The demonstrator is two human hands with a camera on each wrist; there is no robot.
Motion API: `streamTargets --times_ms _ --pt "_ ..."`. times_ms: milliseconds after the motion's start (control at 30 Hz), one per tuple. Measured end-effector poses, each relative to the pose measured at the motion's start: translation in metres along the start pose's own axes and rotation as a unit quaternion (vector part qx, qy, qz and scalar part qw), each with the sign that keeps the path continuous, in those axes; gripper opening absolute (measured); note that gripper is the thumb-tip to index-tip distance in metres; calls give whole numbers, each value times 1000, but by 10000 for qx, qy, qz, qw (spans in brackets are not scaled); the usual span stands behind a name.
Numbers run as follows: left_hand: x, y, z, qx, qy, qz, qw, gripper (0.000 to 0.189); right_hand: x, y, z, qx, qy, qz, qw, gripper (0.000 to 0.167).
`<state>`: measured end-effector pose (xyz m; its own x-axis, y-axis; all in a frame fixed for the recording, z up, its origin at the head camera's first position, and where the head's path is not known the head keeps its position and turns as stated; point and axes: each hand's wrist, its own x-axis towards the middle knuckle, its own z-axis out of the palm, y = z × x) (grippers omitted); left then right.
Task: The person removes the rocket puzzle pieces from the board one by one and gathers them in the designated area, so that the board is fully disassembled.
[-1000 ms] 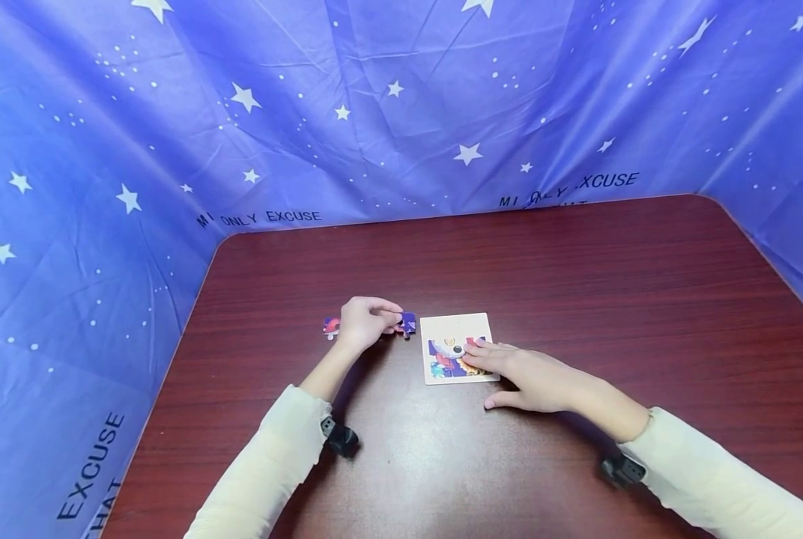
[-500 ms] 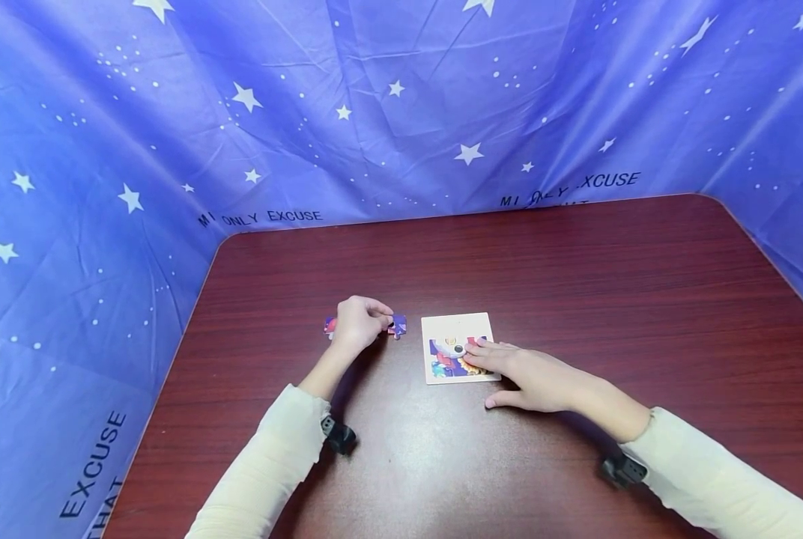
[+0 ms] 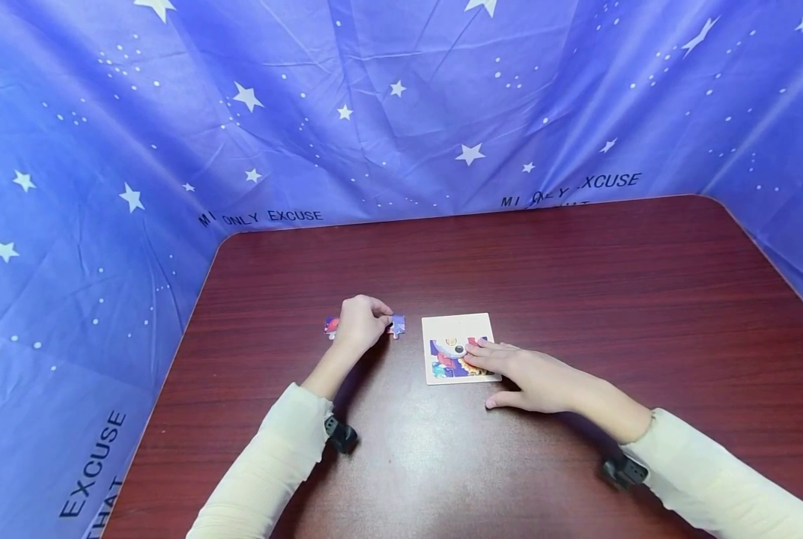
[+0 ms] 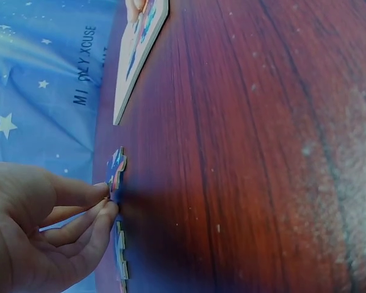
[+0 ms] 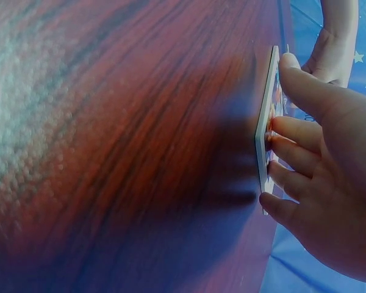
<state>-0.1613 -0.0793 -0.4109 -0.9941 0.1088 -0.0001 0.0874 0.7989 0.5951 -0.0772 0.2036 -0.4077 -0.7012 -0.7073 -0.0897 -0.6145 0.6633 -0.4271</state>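
Observation:
My left hand pinches a purple jigsaw piece between thumb and fingers, low over the table left of the puzzle board. In the left wrist view, the jigsaw piece sticks out past the fingertips. Another jigsaw piece, red and purple, shows on the other side of that hand, partly covered by it. The square cream puzzle board lies flat, with colourful pieces across its lower part. My right hand rests on the board's right side with its fingers straight, hiding some of the picture.
The dark red wooden table reaches back to a blue star-printed curtain, which also hangs along the left and right sides. A black wrist camera sits under the left sleeve, another camera under the right.
The left hand and its purple jigsaw piece have shifted slightly left, widening the gap to the board. In the last half second it barely moves. The right hand stays put.

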Motion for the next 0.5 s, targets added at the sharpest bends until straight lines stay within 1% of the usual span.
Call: streamTargets --times_ms 167,333,500 --pt "1 -1 0 78 73 76 9999 8 0 0 0 36 -12 1 10000 65" --pt "2 -2 0 80 32 -47 10000 8 0 1 1 43 -24 8 10000 65" --pt "3 -2 0 -47 1 -110 9999 8 1 1 1 31 -5 -32 10000 65"
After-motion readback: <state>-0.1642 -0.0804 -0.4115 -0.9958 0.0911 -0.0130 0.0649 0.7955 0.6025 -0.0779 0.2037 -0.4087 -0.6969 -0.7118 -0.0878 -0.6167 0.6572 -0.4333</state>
